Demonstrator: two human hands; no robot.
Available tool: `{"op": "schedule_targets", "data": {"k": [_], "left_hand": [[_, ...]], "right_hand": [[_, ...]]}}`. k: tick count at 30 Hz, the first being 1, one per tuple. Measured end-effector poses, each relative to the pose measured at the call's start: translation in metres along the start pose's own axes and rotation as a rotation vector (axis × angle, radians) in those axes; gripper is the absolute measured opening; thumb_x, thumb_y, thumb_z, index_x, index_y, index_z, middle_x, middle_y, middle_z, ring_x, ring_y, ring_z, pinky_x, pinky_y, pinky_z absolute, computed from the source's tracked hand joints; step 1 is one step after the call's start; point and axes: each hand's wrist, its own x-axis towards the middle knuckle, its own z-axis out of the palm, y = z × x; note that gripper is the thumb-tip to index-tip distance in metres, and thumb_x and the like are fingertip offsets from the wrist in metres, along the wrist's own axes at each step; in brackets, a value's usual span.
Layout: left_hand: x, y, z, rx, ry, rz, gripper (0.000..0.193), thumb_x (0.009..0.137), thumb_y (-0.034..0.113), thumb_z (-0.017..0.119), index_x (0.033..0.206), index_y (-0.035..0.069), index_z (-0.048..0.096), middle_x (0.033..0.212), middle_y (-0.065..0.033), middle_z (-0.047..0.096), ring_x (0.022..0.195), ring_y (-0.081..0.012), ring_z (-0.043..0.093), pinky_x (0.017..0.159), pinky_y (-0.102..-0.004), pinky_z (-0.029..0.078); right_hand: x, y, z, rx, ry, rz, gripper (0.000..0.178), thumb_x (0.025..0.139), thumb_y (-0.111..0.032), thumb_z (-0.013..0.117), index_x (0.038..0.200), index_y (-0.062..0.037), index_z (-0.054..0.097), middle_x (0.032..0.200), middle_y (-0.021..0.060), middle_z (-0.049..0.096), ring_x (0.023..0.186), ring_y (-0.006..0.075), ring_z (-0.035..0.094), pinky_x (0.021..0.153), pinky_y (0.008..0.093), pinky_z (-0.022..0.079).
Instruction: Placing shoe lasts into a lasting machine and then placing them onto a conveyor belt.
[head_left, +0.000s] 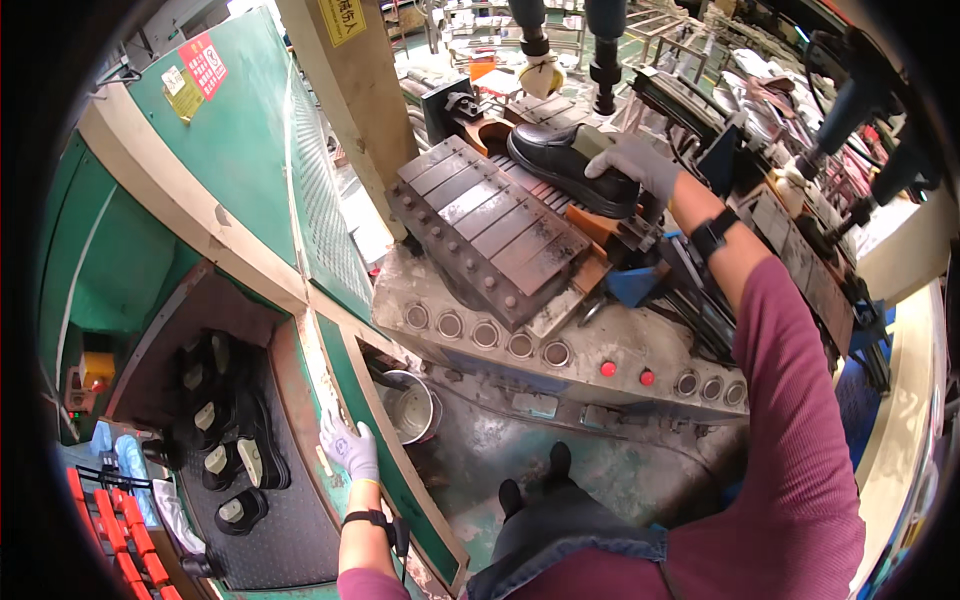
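Observation:
A black shoe (548, 152) with a grey-green insert in its opening lies tilted in the press machine, its toe pointing to the upper left. My gloved right hand (640, 165) is closed on the heel end, thumb on the insert; the fingers on the far side are hidden. Low on the left, my gloved left hand (350, 452) rests on the edge of a green frame (335, 400), fingers stretched out and nothing in them. Beside it, several black shoes (262, 445), some with pale inserts showing, are on a dark conveyor belt (290, 535).
A ridged metal block (490, 225) stands left of the shoe. Below are a panel (455, 300) with round fittings and red buttons (608, 369). Vertical press rods (605, 60) hang overhead. A white bucket (412, 405) stands beside the frame. Red racks (115, 530) are at lower left.

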Motion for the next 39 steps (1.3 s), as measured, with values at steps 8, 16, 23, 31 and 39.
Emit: {"op": "schedule_targets", "data": {"k": [8, 16, 23, 31, 39], "left_hand": [[-0.001, -0.001, 0.008, 0.033, 0.041, 0.018, 0.073, 0.074, 0.020, 0.068, 0.141, 0.003, 0.043, 0.144, -0.0156, 0.046, 0.137, -0.0312, 0.039, 0.115, -0.0463, 0.027], [0.000, 0.010, -0.003, -0.035, 0.002, -0.024, 0.075, 0.074, 0.014, 0.068, 0.144, 0.008, 0.042, 0.143, -0.0162, 0.048, 0.136, -0.0320, 0.041, 0.115, -0.0441, 0.028], [0.002, 0.010, 0.002, -0.034, 0.036, 0.000, 0.074, 0.072, 0.011, 0.067, 0.142, 0.006, 0.043, 0.140, -0.0168, 0.050, 0.133, -0.0332, 0.043, 0.113, -0.0451, 0.030], [0.005, 0.017, -0.001, -0.033, 0.015, 0.021, 0.073, 0.071, 0.011, 0.068, 0.141, 0.006, 0.045, 0.140, -0.0149, 0.049, 0.134, -0.0328, 0.042, 0.113, -0.0458, 0.029], [-0.001, 0.018, -0.010, -0.002, -0.007, -0.022, 0.075, 0.073, 0.013, 0.068, 0.143, 0.006, 0.042, 0.143, -0.0152, 0.047, 0.135, -0.0326, 0.040, 0.114, -0.0452, 0.029]], "right_hand": [[0.117, 0.044, 0.038, -0.020, -0.090, 0.085, 0.058, 0.058, -0.020, 0.081, 0.112, -0.0020, 0.070, 0.100, 0.0128, 0.071, 0.086, 0.0239, 0.068, 0.078, 0.0329, 0.053], [0.132, 0.075, 0.078, -0.024, -0.073, -0.091, 0.072, 0.061, -0.024, 0.079, 0.130, -0.0155, 0.062, 0.119, 0.0133, 0.067, 0.110, 0.0307, 0.063, 0.095, 0.0367, 0.048], [0.133, 0.097, 0.098, -0.101, 0.023, -0.094, 0.075, 0.064, -0.026, 0.079, 0.135, -0.0208, 0.057, 0.125, 0.0128, 0.065, 0.116, 0.0313, 0.060, 0.100, 0.0384, 0.045], [0.148, 0.102, 0.110, -0.086, 0.046, -0.046, 0.080, 0.063, -0.026, 0.081, 0.138, -0.0218, 0.054, 0.125, 0.0123, 0.066, 0.117, 0.0310, 0.061, 0.099, 0.0393, 0.046], [0.142, 0.101, 0.123, -0.177, 0.086, -0.079, 0.085, 0.063, -0.030, 0.081, 0.142, -0.0229, 0.050, 0.129, 0.0118, 0.064, 0.120, 0.0301, 0.059, 0.101, 0.0380, 0.045]]}}
